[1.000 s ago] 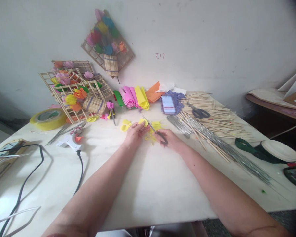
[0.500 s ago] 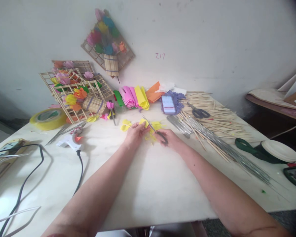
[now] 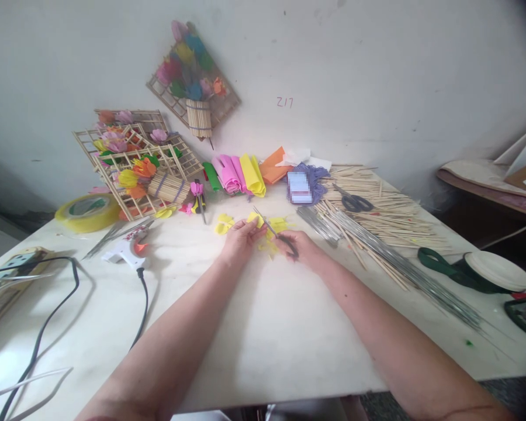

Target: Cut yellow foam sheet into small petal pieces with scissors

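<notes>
Front edge: the white table [image 3: 263,345] ends just short of the wearer's body, and both forearms cross this border.
Room between forearms: a broad stretch of white tabletop runs from the near edge up to the hands.
Left hand: the left hand [image 3: 241,238] is narrowed to a pinch, fingertips closed on a small yellow piece [image 3: 254,218].
Right hand: the right hand [image 3: 298,248] is curled around the dark handles of a pair of scissors [image 3: 288,242].
Yellow piece: at the far side of the left fingertips, to the left of the right hand; the blades slant along its right side, tips pointing away. Whether they touch it, I cannot tell.
Scraps: yellow cuttings [image 3: 279,223] lie just beyond and between the hands; yellow petals [image 3: 223,223] sit just left of the left fingers.
Left flank: a white glue gun [image 3: 125,251] with a dark cord, well apart from the left hand; a power strip [image 3: 15,270] near the left edge.
Right flank: long metal wires [image 3: 403,272] run diagonally toward the right edge, limiting sideways room.
Behind: rolled pink paper [image 3: 228,175], purple yarn [image 3: 319,182] and thin sticks [image 3: 398,219] line the far edge.
Wall: a lattice panel [image 3: 225,111] bearing colourful flowers hangs tilted.
</notes>
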Available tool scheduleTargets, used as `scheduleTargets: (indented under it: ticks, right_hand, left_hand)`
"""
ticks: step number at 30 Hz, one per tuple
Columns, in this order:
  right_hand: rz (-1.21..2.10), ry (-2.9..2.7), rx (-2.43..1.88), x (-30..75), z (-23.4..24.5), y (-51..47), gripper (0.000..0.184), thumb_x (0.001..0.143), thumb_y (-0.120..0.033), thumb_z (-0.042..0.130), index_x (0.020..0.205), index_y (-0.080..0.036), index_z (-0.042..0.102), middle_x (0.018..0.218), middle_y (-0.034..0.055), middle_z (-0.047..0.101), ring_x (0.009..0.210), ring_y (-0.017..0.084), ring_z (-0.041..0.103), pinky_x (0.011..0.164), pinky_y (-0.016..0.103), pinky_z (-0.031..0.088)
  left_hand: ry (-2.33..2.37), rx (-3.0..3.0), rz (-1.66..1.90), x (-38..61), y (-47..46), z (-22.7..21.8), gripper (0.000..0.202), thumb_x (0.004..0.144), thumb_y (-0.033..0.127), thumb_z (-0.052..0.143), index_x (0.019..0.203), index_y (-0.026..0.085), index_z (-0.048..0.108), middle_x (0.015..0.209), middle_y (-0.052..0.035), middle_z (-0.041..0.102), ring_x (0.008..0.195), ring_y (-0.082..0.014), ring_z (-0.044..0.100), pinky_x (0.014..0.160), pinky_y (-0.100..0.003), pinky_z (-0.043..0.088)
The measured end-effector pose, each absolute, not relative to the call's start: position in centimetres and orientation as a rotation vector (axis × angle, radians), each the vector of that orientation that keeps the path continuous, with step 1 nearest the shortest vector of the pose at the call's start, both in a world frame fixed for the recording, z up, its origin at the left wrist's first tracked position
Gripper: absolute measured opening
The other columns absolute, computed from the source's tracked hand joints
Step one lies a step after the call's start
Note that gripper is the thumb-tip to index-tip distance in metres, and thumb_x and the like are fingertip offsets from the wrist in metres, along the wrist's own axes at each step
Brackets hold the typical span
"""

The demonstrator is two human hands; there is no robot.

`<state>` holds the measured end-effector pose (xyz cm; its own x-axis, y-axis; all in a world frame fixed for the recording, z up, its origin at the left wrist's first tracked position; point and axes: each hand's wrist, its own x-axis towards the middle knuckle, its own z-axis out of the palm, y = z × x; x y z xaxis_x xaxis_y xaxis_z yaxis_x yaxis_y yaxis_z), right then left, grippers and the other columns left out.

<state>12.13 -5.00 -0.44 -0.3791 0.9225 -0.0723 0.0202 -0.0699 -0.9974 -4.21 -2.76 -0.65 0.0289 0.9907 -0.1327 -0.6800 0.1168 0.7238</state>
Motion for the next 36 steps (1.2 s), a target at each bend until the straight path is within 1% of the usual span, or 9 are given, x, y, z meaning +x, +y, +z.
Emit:
scheduleTargets:
  ticks: [6,11,15,18,24,29,36]
  right_hand:
    - [1.601,-1.411,-1.017,12.16,-0.20,-5.08,0.031,0.065,-0.044,0.067,0.078,-0.016,0.058,0.044,-0.0078,0.040,0.035,0.006,0.032,0.033,0.021,0.025]
    - [1.593,-1.448,-1.028,12.23,-0.21,-5.16,0.029,0.066,-0.042,0.067,0.077,-0.016,0.058,0.044,-0.0081,0.039,0.035,0.006,0.032,0.034,0.020,0.025]
    - [1.569,-1.486,-1.057,12.31,-0.31,-5.13,0.029,0.067,-0.041,0.067,0.078,-0.016,0.057,0.045,-0.0081,0.042,0.035,0.005,0.033,0.034,0.019,0.026]
    - [1.554,-1.508,-1.078,12.36,-0.27,-5.14,0.030,0.068,-0.043,0.067,0.077,-0.016,0.057,0.047,-0.0079,0.042,0.036,0.006,0.034,0.034,0.020,0.027]
    - [1.542,-1.509,-1.103,12.38,0.11,-5.32,0.032,0.066,-0.045,0.068,0.075,-0.016,0.056,0.048,-0.0077,0.042,0.037,0.005,0.036,0.035,0.019,0.028]
    - [1.544,-1.509,-1.093,12.42,0.25,-5.40,0.034,0.065,-0.046,0.069,0.074,-0.016,0.056,0.047,-0.0077,0.042,0.038,0.005,0.035,0.035,0.020,0.028]
    - [1.555,-1.523,-1.054,12.53,0.53,-5.41,0.033,0.069,-0.047,0.065,0.073,-0.016,0.056,0.045,-0.0085,0.039,0.036,0.005,0.033,0.035,0.020,0.026]
  left_hand:
    - [0.709,0.550,1.402,-4.30,-2.62,-0.82,0.021,0.066,0.014,0.072,0.063,0.013,0.051,0.063,-0.0033,0.064,0.069,-0.0172,0.068,0.073,-0.029,0.054]
    - [0.699,0.565,1.409,-4.36,-2.67,-0.88,0.021,0.067,0.014,0.071,0.062,0.013,0.050,0.063,-0.0030,0.064,0.068,-0.0170,0.068,0.071,-0.028,0.054]
    - [0.720,0.570,1.397,-4.38,-2.81,-0.67,0.021,0.067,0.014,0.071,0.062,0.013,0.050,0.063,-0.0034,0.064,0.068,-0.0174,0.068,0.070,-0.028,0.055]
    - [0.730,0.571,1.380,-4.36,-2.91,-0.53,0.022,0.067,0.013,0.071,0.061,0.013,0.050,0.062,-0.0039,0.064,0.067,-0.0177,0.068,0.069,-0.028,0.055]
    - [0.706,0.612,1.343,-4.33,-2.97,-0.50,0.020,0.065,0.014,0.072,0.062,0.012,0.052,0.069,-0.0057,0.067,0.069,-0.0176,0.068,0.068,-0.027,0.055]
    - [0.719,0.628,1.322,-4.36,-3.02,-0.45,0.022,0.064,0.014,0.073,0.062,0.012,0.052,0.068,-0.0055,0.067,0.070,-0.0176,0.068,0.068,-0.027,0.054]
    - [0.711,0.642,1.312,-4.44,-3.00,-0.59,0.021,0.065,0.015,0.073,0.063,0.012,0.053,0.069,-0.0060,0.067,0.072,-0.0182,0.068,0.070,-0.027,0.054]
